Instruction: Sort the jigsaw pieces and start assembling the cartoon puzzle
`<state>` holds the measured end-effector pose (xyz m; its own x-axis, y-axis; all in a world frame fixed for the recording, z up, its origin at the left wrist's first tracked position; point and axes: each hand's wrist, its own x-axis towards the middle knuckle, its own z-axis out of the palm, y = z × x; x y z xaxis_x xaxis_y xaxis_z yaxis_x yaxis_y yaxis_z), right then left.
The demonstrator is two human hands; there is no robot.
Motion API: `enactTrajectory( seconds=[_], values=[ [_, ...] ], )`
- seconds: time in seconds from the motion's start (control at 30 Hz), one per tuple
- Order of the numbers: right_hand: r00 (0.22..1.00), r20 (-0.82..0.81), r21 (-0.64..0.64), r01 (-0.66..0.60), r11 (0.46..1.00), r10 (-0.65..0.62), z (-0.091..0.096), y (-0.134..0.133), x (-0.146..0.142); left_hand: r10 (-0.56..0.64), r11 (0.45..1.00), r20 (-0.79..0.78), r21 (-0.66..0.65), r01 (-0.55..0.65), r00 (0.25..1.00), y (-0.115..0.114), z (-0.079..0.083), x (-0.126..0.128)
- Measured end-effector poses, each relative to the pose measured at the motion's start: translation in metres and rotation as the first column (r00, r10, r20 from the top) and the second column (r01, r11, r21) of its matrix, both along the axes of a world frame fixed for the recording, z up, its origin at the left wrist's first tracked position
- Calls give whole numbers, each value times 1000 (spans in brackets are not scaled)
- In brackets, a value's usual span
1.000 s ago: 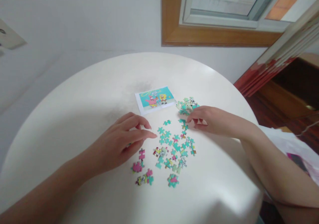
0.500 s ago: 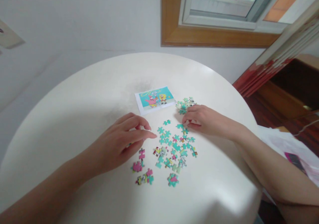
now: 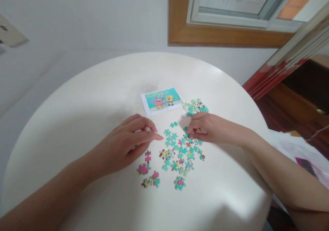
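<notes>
Loose teal, pink and yellow puzzle pieces (image 3: 177, 154) lie scattered in the middle of a round white table (image 3: 84, 97). My left hand (image 3: 123, 145) rests flat to their left, fingers stretched towards them and holding nothing; a bit of green shows under its palm. My right hand (image 3: 209, 130) is curled, its fingertips pinched on a teal piece at the upper right edge of the scatter. A cartoon picture card (image 3: 161, 101) lies beyond the pieces. A small cluster of joined pieces (image 3: 195, 107) sits right of the card, just above my right hand.
A white wall and a wood-framed window (image 3: 218, 36) stand behind the table. A red and white curtain (image 3: 282, 66) hangs at right over a dark wooden floor. White plastic with a pink print (image 3: 303, 154) lies by my right forearm.
My right hand has drawn back from the small cluster towards the scattered pieces and curled its fingers over their upper edge. The left hand has hardly moved.
</notes>
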<state>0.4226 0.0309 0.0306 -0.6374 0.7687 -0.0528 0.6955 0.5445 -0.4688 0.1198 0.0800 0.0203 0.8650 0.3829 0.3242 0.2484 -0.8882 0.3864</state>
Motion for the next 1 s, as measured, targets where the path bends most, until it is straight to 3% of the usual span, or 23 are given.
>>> enactTrajectory(
  seconds=[0.3, 0.43, 0.53, 0.73, 1.0],
  values=[
    [999, 21, -74, -41, 996, 42, 7, -5, 7, 8, 1000, -11, 11, -8, 1000, -1, 1, 0],
    [998, 5, -33, -63, 997, 63, 7, -6, 4, 9, 1000, -16, 6, -8, 1000, -1, 1, 0],
    [996, -34, -37, -78, 996, 77, 16, -12, -1, 9, 1000, -14, 6, -8, 1000, -1, 2, 0],
    [959, -86, -121, -281, 952, 272, 31, -31, -19, 9, 1000, -22, 4, -9, 1000, -1, 1, 2],
    [971, 35, -90, -231, 969, 235, 26, -33, -21, 3, 1000, -22, -6, -3, 1000, -2, 2, 1]
  ],
)
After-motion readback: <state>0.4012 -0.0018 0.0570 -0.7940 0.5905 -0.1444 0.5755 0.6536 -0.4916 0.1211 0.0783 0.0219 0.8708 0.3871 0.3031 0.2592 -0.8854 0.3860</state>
